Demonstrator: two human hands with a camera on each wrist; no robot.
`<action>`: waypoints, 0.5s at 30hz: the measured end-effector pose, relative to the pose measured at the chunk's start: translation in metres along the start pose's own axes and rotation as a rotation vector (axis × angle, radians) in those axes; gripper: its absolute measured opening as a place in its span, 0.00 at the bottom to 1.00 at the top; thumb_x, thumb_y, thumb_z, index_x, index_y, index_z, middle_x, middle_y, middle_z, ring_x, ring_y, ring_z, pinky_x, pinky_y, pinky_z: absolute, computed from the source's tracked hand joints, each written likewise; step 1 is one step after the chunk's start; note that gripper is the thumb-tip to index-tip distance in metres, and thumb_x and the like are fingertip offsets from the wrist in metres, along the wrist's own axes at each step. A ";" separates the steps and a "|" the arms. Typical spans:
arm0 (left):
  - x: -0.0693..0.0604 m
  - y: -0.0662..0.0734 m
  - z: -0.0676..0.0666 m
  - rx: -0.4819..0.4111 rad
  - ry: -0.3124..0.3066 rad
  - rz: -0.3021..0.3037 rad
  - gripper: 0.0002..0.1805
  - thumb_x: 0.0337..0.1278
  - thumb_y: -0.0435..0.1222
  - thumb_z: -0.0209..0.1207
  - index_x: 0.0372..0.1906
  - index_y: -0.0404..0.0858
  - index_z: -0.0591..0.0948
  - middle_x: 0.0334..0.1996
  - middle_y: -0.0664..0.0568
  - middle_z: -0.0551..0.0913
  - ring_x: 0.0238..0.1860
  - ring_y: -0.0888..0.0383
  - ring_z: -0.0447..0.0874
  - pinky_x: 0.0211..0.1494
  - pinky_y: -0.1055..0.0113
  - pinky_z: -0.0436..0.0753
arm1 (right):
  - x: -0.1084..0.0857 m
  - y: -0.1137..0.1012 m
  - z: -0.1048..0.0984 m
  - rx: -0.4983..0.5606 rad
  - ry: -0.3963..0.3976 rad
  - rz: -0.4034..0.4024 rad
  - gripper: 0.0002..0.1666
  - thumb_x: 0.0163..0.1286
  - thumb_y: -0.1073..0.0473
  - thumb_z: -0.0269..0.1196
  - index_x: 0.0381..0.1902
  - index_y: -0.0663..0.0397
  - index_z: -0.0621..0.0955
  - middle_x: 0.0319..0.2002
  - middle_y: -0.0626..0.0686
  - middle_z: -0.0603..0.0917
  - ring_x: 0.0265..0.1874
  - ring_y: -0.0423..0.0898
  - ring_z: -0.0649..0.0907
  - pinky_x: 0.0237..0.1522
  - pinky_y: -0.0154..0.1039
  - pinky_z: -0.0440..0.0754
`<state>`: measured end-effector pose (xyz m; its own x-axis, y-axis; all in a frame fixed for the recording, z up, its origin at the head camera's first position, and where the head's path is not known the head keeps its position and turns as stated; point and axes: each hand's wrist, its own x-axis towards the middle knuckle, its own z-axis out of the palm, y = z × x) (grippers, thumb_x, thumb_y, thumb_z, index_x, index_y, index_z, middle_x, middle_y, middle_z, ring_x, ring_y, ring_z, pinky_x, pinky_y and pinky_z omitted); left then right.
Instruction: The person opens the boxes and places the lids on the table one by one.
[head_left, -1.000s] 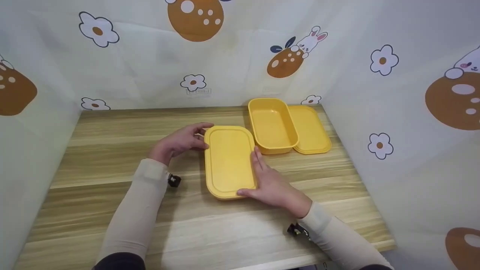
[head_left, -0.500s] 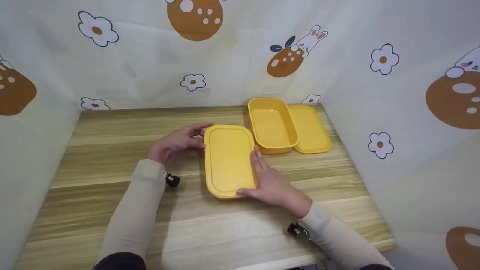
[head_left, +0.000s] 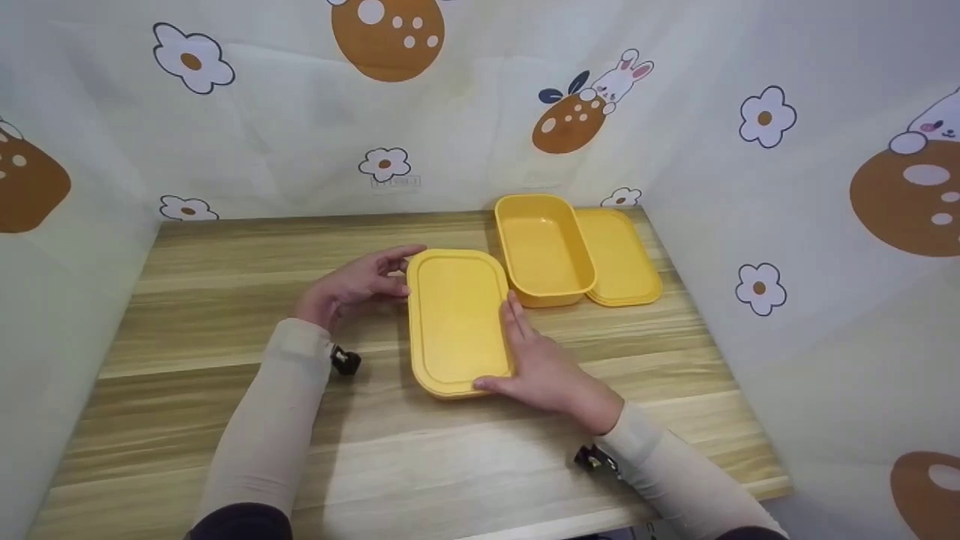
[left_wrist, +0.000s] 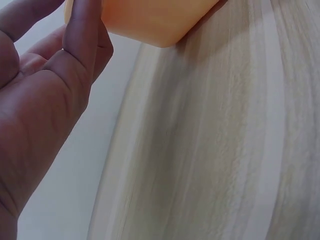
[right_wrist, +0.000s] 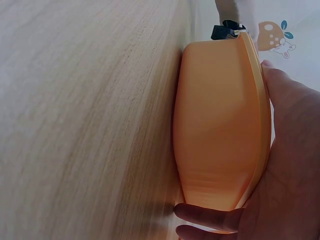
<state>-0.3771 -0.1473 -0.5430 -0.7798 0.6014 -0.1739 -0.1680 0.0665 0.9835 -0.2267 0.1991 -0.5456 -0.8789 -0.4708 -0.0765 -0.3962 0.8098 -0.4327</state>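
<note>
A yellow rectangular food container with its lid on (head_left: 459,322) sits on the wooden table in the middle of the head view. My left hand (head_left: 354,286) holds its far left corner, thumb against the left side and index finger along the far edge. At the near right corner, my right hand (head_left: 544,371) grips the container, with the thumb over the near edge of the lid and the fingers along the right side. The right wrist view shows the container's side wall (right_wrist: 215,115) below the lid rim. Whatever is inside stays hidden under the lid.
An uncovered yellow container (head_left: 547,251) stands at the back right, close to the lidded one. Beside it lies a loose yellow lid (head_left: 628,259), partly hidden by that container. Patterned cloth walls (head_left: 465,97) border the wooden table (head_left: 255,255) at the back and sides.
</note>
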 end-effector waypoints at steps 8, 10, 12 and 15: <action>-0.002 0.001 0.001 -0.023 0.009 -0.021 0.48 0.67 0.21 0.70 0.88 0.43 0.65 0.65 0.41 0.76 0.56 0.53 0.84 0.62 0.62 0.88 | 0.001 0.001 0.001 -0.010 0.009 -0.001 0.84 0.65 0.09 0.58 0.90 0.61 0.36 0.89 0.60 0.29 0.80 0.69 0.67 0.77 0.60 0.73; -0.002 0.001 0.001 -0.042 0.013 -0.029 0.48 0.67 0.21 0.70 0.88 0.44 0.65 0.64 0.41 0.77 0.56 0.53 0.84 0.62 0.62 0.88 | 0.000 0.000 0.001 -0.007 0.009 0.000 0.85 0.64 0.09 0.58 0.90 0.61 0.36 0.90 0.60 0.30 0.80 0.69 0.68 0.77 0.61 0.73; -0.002 0.001 0.002 -0.051 0.012 -0.028 0.48 0.67 0.22 0.70 0.88 0.43 0.65 0.64 0.41 0.77 0.56 0.53 0.85 0.61 0.62 0.88 | -0.001 0.000 0.000 -0.001 0.007 0.000 0.84 0.65 0.09 0.59 0.90 0.61 0.36 0.90 0.60 0.30 0.80 0.69 0.67 0.77 0.61 0.73; -0.002 0.001 0.002 -0.063 0.016 -0.006 0.48 0.66 0.21 0.70 0.87 0.40 0.65 0.61 0.40 0.79 0.54 0.54 0.85 0.60 0.63 0.89 | -0.001 0.000 0.000 0.006 0.010 -0.003 0.84 0.65 0.10 0.60 0.90 0.61 0.36 0.90 0.60 0.30 0.81 0.68 0.65 0.77 0.61 0.72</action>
<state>-0.3741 -0.1468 -0.5418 -0.7879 0.5885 -0.1813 -0.2099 0.0201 0.9775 -0.2261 0.1997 -0.5460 -0.8804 -0.4697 -0.0658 -0.3973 0.8061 -0.4387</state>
